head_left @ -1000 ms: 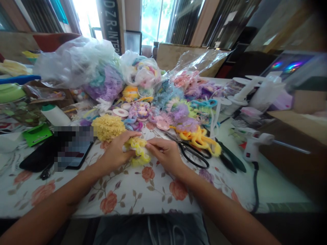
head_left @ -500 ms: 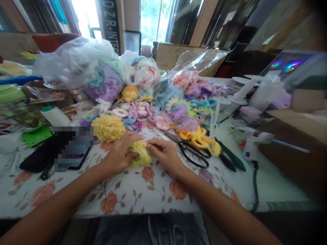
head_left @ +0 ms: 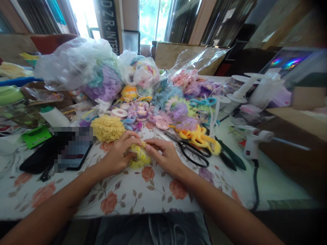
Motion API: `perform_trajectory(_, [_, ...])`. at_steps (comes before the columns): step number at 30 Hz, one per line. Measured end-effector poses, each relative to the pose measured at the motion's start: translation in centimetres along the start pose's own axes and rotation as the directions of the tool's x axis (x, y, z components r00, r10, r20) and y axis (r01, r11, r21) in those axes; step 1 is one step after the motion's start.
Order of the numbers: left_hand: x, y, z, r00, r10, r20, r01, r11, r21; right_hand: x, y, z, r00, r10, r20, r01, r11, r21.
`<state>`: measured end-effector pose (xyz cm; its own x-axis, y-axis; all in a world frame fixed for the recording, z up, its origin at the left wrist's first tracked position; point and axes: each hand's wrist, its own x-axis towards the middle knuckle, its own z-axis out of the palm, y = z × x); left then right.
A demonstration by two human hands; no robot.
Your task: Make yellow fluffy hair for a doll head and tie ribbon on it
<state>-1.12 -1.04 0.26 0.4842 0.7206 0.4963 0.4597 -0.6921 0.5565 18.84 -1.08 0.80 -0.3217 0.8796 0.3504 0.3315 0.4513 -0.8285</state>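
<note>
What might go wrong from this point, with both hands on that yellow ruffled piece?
The left hand and right hand pinch the yellow ruffled piece closely, so its soft frills could get crushed or slip loose.
The black-handled scissors lie just beside the right hand; a sideways move might knock them.
The glue gun has its cord running toward the table's near edge, so a snag could drag it.

Bright window [head_left: 155, 22] backlight; dim, blurred edges.
</note>
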Motion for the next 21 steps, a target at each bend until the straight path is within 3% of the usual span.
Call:
perform_trajectory(7, [-0.01,0.41,0.03,0.999,0.015,0.029,-0.016,0.999,0.048,0.54,-0.19,-0.11,1.000,0.025,0.005,-0.025,0.999,-0.041])
perform_trajectory(14, [-0.13,0.36,0.21,1.000,0.021,0.015,-0.022,0.998,0.060,0.54,0.24,0.35,0.998,-0.054,-0.019,0.053,0.995,-0.083])
perform_trajectory(21, [-0.27,0.37,0.29,0.997,0.068,0.025,-0.069,0.995,0.073,0.69,0.36,0.33,0.996,0.091,-0.008,-0.090,0.994,0.059])
